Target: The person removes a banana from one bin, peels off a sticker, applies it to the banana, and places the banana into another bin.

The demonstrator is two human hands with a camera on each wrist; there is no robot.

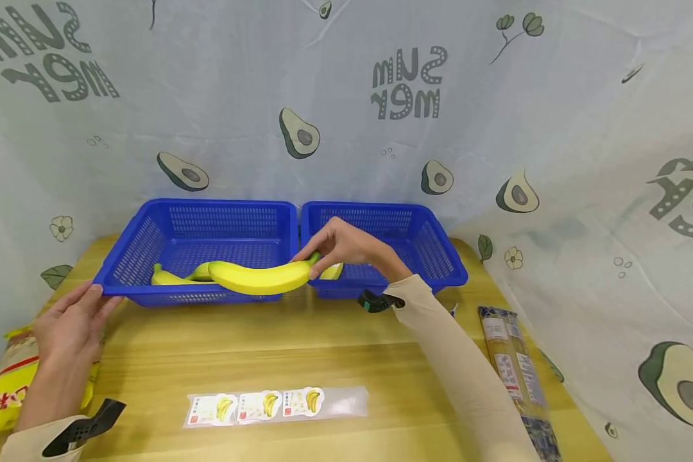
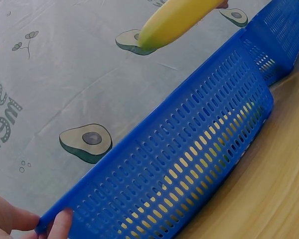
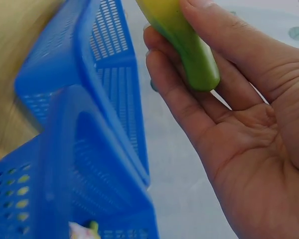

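The long curved yellow banana with a green stem end (image 1: 260, 279) is hanging roughly level above the front rim of the left blue plastic basket (image 1: 173, 298), near its right corner. The right hand (image 1: 346, 244) is pinching the green stem between thumb and fingers, and the banana's other end is pointing left. The left hand (image 1: 72, 321) is gripping the same basket's front left corner, its thumb and fingers closing on the rim.

Inside that basket, two more yellow bananas (image 1: 170, 278) are lying near the front wall. The right blue plastic basket (image 1: 444, 247) is standing just beside it, holding a yellow item (image 1: 333, 271) that the right hand is partly hiding.

Nearer the person, a clear strip bearing three white banana-picture labels (image 1: 346, 402) is lying on the yellowish wooden table (image 1: 254, 350). A yellow and red plastic bag (image 1: 17, 378) is resting beyond the left forearm, and a long clear packet with dark blue patterned ends (image 1: 514, 366) is lying at the right. Behind everything, a pale avocado-print cloth (image 1: 237, 115) is hanging.
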